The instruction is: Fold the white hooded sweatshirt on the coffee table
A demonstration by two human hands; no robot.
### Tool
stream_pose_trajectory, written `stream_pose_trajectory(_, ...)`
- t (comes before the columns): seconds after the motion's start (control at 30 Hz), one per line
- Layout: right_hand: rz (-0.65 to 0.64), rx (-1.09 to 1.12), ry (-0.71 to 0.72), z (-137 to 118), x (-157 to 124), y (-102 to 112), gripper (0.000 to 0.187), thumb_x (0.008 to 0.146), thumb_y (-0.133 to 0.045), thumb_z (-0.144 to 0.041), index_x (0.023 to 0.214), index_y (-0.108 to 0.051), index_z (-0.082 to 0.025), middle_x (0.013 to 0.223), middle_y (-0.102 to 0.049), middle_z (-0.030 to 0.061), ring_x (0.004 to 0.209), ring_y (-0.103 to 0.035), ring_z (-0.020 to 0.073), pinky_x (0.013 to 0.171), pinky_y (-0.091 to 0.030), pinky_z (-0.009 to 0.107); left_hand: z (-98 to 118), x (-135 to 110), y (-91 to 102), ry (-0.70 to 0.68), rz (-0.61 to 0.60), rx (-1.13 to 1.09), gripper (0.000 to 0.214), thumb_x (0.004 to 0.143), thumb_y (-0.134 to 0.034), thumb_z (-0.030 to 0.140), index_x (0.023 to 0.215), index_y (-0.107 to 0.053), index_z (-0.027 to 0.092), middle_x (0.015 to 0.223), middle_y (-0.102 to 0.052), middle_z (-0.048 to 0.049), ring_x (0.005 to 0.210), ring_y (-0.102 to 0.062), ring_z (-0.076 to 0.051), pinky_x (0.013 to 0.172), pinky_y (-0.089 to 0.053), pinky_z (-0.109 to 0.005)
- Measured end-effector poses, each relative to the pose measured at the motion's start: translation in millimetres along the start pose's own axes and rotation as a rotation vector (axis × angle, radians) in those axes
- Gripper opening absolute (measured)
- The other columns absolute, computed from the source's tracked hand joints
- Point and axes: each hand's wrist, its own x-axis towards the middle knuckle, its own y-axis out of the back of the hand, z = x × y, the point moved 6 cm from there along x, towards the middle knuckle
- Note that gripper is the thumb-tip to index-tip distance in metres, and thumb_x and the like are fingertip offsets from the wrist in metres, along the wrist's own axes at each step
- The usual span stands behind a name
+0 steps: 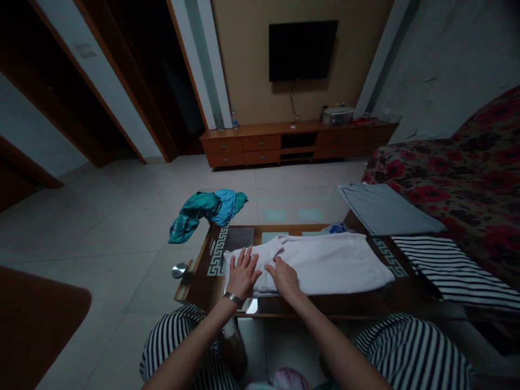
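A white garment [333, 262] lies folded lengthwise across the glass-topped coffee table [195, 290] in front of me. My left hand [242, 275] rests flat on its left end with the fingers spread, a silver band round the wrist. Just to the right, my right hand [285, 277] has its fingers curled down and its thumb out, gripping a fold of the same cloth. The garment's exact kind cannot be made out.
Crumpled green and blue clothes [203, 208] sit at the table's far left corner. On the right are a grey folded garment [388, 208], a striped one [455, 265] and a floral sofa [463, 168]. A TV cabinet [260, 143] stands along the wall.
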Motion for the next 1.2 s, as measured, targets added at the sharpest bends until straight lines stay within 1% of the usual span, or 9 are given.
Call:
stream_pose_trajectory(0.27,0.167,0.050,0.346,-18.8,10.4,34.8,0.036,0.095,-0.038,-0.039,0.122,-0.053,-0.020,0.119,-0.060,0.0113,0.108,-0.056,0.0211,0.090,-0.041,0.030,-10.2,-2.2,10.7,0.116,0.121,-0.036,0.050,0.093,-0.040,0.035,0.141,-0.039,0.021,0.152,-0.026,-0.0119,0.140,-0.022,-0.027,0.110,-0.018,-0.053)
stream_pose_trajectory(0.43,0.168,-0.088,0.169,9.1,11.9,20.1,0.033,0.093,-0.042,-0.028,0.121,-0.057,-0.017,0.111,-0.060,0.0146,0.104,-0.055,0.0242,0.088,-0.042,0.036,-5.5,-2.2,-4.5,0.073,0.013,0.002,0.051,0.090,-0.045,0.038,0.139,-0.043,0.022,0.151,-0.030,-0.0094,0.140,-0.021,-0.029,0.111,-0.016,-0.056)
stream_pose_trajectory(0.57,0.315,-0.093,0.459,-3.3,-4.7,14.7,0.041,0.092,-0.046,-0.030,0.132,-0.050,-0.025,0.138,-0.047,0.0108,0.130,-0.037,0.0260,0.103,-0.032,0.043,-6.2,-2.3,-11.3,0.056,-0.064,0.042,0.054,0.089,-0.044,0.047,0.140,-0.041,0.028,0.151,-0.031,-0.0040,0.141,-0.019,-0.031,0.110,-0.017,-0.058)
stream_pose_trajectory(0.67,0.292,-0.117,0.589,-5.3,-12.6,-7.0,0.044,0.091,-0.049,-0.035,0.134,-0.048,-0.027,0.144,-0.042,0.0072,0.135,-0.031,0.0255,0.107,-0.029,0.045,-7.4,-2.7,-14.3,0.055,-0.101,0.073,0.055,0.089,-0.042,0.051,0.140,-0.040,0.030,0.151,-0.032,-0.0023,0.140,-0.020,-0.031,0.110,-0.019,-0.058)
stream_pose_trajectory(0.8,0.276,-0.122,0.505,9.2,-8.2,-31.9,0.053,0.091,-0.049,-0.036,0.140,-0.040,-0.021,0.145,-0.041,0.0105,0.134,-0.035,0.0253,0.108,-0.029,0.045,-6.9,-1.4,-17.5,0.063,-0.103,0.082,0.057,0.089,-0.044,0.051,0.141,-0.039,0.029,0.150,-0.033,-0.0036,0.140,-0.021,-0.031,0.110,-0.019,-0.057)
stream_pose_trajectory(0.9,0.276,-0.076,0.510,12.9,-5.4,-32.4,0.053,0.091,-0.049,-0.036,0.140,-0.040,-0.019,0.145,-0.041,0.0109,0.134,-0.035,0.0251,0.109,-0.029,0.046,-8.2,0.6,-17.3,0.067,-0.085,0.016,0.051,0.090,-0.045,0.045,0.138,-0.044,0.027,0.147,-0.038,-0.0058,0.137,-0.026,-0.031,0.109,-0.021,-0.056)
stream_pose_trajectory(1.03,0.323,0.057,0.508,18.9,-8.9,-12.1,0.048,0.092,-0.046,-0.035,0.137,-0.045,-0.016,0.143,-0.043,0.0121,0.134,-0.036,0.0235,0.108,-0.032,0.043,-30.0,-3.6,3.0,0.260,0.136,-0.097,0.044,0.090,-0.045,0.036,0.128,-0.054,0.015,0.146,-0.035,-0.0156,0.133,-0.032,-0.031,0.106,-0.031,-0.049)
stream_pose_trajectory(1.13,0.461,0.163,0.400,40.4,-18.0,12.8,0.043,0.093,-0.042,-0.032,0.133,-0.048,-0.016,0.140,-0.046,0.0116,0.134,-0.035,0.0217,0.108,-0.033,0.041,-47.6,-13.6,23.8,0.454,0.302,-0.108,0.051,0.088,-0.048,0.036,0.129,-0.050,0.006,0.145,-0.030,-0.0234,0.131,-0.032,-0.036,0.102,-0.034,-0.053)
stream_pose_trajectory(1.2,0.568,0.200,0.293,67.2,-25.2,32.1,0.039,0.094,-0.038,-0.028,0.129,-0.052,-0.016,0.135,-0.050,0.0111,0.131,-0.037,0.0206,0.107,-0.033,0.040,-42.2,-13.5,32.4,0.428,0.314,-0.071,0.051,0.088,-0.047,0.035,0.130,-0.049,0.007,0.147,-0.028,-0.0228,0.134,-0.028,-0.037,0.101,-0.033,-0.056)
